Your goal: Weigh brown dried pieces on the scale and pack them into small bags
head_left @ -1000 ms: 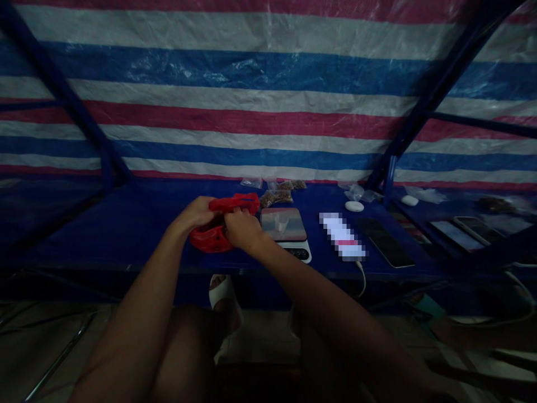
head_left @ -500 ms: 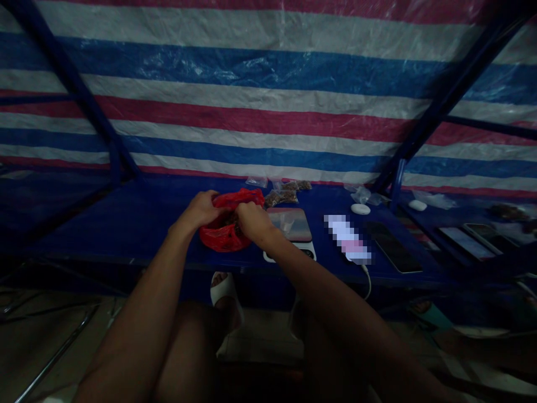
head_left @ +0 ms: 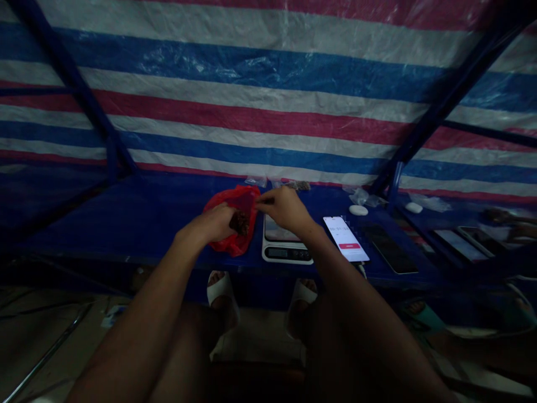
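A red plastic bag [head_left: 235, 245] sits with its mouth spread on the blue table, small brown bits [head_left: 240, 223] inside it. My left hand [head_left: 212, 223] lies over the bag's left rim, closed on it, with fingertips reaching in beside the bits and partly hidden. At the right rim, my right hand [head_left: 285, 208] pinches the red plastic between thumb and fingers. Beneath that hand is a white digital scale [head_left: 287, 254], its display facing me and part of its plate covered. Behind the hand, a clear packet of brown bits [head_left: 302, 185] shows.
Empty clear bags [head_left: 256, 181] lie at the table's back. Right of the scale are a lit phone [head_left: 346, 240] with a cable, a dark phone [head_left: 392, 249] and a white oval case [head_left: 358, 210]. Blue metal posts [head_left: 388, 187] rise before a striped tarp [head_left: 260, 123].
My right hand has come out of the bag to its right rim, over the scale. My left hand has moved right and further into the bag, whose mouth is wider.
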Available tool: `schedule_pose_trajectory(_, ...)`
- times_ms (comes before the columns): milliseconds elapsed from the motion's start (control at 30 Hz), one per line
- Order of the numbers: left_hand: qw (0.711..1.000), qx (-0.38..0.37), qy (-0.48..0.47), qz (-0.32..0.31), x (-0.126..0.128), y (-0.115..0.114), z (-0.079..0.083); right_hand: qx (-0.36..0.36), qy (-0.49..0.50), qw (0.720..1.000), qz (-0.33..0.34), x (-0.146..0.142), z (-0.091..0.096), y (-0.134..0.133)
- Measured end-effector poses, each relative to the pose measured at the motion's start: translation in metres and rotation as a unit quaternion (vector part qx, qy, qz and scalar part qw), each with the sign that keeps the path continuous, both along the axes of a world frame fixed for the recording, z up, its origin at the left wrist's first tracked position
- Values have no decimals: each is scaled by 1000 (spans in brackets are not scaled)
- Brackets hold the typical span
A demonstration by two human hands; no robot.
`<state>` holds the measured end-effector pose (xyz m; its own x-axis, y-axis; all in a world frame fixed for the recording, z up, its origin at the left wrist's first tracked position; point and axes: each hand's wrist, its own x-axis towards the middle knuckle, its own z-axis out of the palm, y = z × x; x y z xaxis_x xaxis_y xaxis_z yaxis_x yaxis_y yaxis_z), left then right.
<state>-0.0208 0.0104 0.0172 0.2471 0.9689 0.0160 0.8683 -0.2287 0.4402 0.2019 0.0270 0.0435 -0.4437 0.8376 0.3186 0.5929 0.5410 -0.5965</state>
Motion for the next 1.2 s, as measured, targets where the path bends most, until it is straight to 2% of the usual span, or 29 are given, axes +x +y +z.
schedule_pose_trajectory(167, 993, -41, 108, -14, 7, 11, -4, -65, 85, 994, -31, 42, 0, 2)
schedule_pose_trajectory(300, 996, -27, 83, -17, 3, 19, -8, -146, 140, 979, -36, 58, -9, 6)
schedule_pose_trajectory(467, 998, -45, 30, -31, -2, 25, -17, -169, 165, 972, -3, 64, -16, 10)
schedule_pose_trajectory(733, 998, -32, 54, -32, -4, 25, -13, -167, 131, 977, 13, 59, -13, 7)
schedule_pose_trajectory(967, 999, 8, 34, -24, -7, 24, -17, -97, 98, 990, 11, 61, -9, 3)
schedule_pose_trajectory(1200, 999, 16, -10, -37, -2, 19, -1, -58, 11, 998, -11, 64, -7, 2)
